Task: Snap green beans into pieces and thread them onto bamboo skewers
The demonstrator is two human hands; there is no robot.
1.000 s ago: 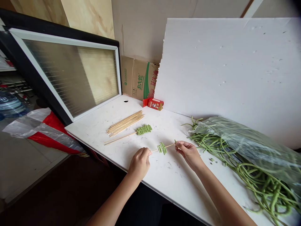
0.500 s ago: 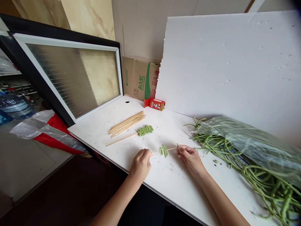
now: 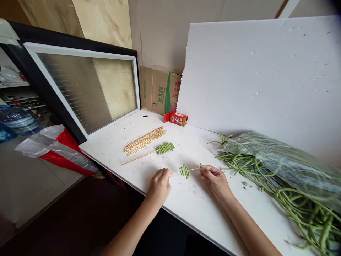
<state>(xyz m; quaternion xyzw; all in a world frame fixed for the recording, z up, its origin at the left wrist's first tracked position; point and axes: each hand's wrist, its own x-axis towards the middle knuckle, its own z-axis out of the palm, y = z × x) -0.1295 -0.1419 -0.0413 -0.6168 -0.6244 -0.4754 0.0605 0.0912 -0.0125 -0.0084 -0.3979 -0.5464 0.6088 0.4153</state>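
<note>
My left hand (image 3: 160,183) is closed around one end of a thin wooden skewer (image 3: 176,173) above the white table. Several short green bean pieces (image 3: 185,171) are threaded crosswise along its middle. At the skewer's other end, my right hand (image 3: 214,176) pinches a green bean piece (image 3: 201,165), whose top pokes out above the fingertips. Behind my hands lies a skewer filled with bean pieces (image 3: 165,148), its bare stick pointing left. A bundle of bare skewers (image 3: 144,140) rests just beyond it.
Long green beans (image 3: 290,197) spill from a clear plastic bag (image 3: 282,160) on the right. A small red box (image 3: 178,119) and a cardboard box (image 3: 160,90) stand at the back. A white board (image 3: 255,74) rises behind the table; a framed panel (image 3: 90,92) borders the left.
The camera view has shifted slightly. Both hands keep nearly the same position on the skewer and bean piece.
</note>
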